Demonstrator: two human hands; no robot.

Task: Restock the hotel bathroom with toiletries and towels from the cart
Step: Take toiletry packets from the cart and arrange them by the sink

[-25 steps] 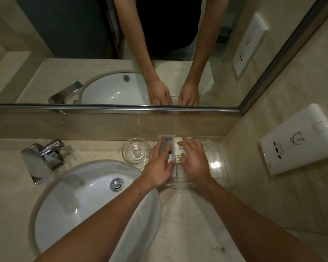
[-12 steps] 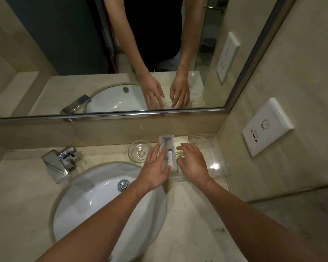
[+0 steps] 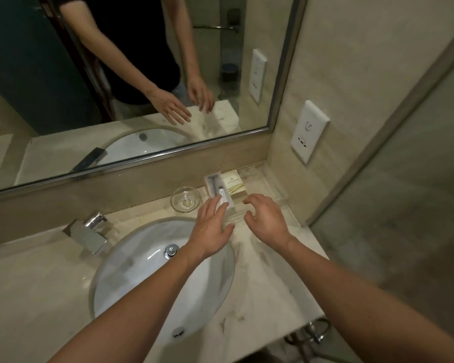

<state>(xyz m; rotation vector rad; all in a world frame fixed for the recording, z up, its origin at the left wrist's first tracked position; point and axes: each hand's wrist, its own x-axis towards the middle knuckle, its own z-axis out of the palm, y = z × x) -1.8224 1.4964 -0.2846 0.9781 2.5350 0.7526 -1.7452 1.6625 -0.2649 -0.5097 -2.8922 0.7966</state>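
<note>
A clear acrylic tray (image 3: 278, 196) sits in the back right corner of the marble vanity. In it lie a wrapped razor kit (image 3: 216, 186) and a cream toiletry box (image 3: 235, 185) side by side. My left hand (image 3: 211, 226) hovers over the near end of the razor kit with fingers spread and holds nothing. Just right of it, my right hand (image 3: 266, 218) is open with curled fingers above the tray's front edge, and it is empty too.
A small glass dish (image 3: 186, 199) stands left of the tray. The white basin (image 3: 165, 279) and chrome faucet (image 3: 88, 231) fill the counter's left and middle. A mirror (image 3: 131, 74) runs along the back wall. A white socket plate (image 3: 309, 131) is on the right wall.
Both hands have drawn back from the tray toward me and let go of the packets. The camera has risen and tilted, so more of the counter's front shows.
</note>
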